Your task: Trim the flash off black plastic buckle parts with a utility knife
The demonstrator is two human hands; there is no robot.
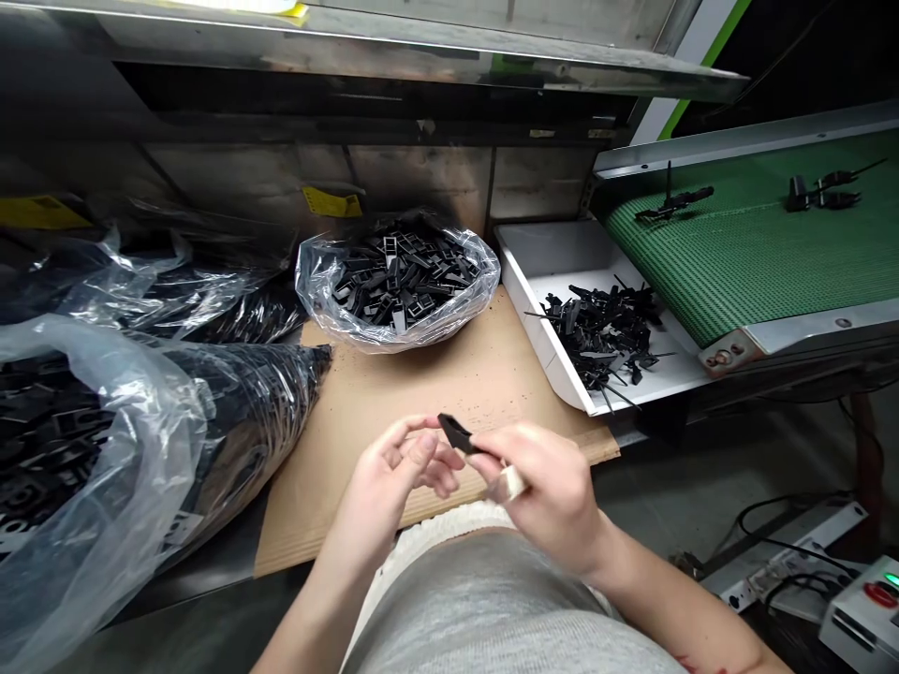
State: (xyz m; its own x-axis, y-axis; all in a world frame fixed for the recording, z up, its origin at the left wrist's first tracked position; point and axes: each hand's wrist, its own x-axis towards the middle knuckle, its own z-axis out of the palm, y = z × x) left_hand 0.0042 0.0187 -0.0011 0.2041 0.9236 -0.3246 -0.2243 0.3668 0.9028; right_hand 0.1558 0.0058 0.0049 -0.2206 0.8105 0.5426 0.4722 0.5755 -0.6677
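Both hands up close: right hand (554,487) pinching a black clip (456,433), left hand (400,468) half-curled w/ nothing in it, touching the clip.

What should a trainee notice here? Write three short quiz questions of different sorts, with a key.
1. True or false: the white tray under the green belt's end holds black parts.
2. Which hand pinches the black part? A) left hand B) right hand C) neither
3. Fill in: the bowl of black pieces behind the hands is lined with a clear ____.

Key:
1. True.
2. B; the left hand is beside it, fingers curled; whether it touches the part cannot be told.
3. Plastic bag.
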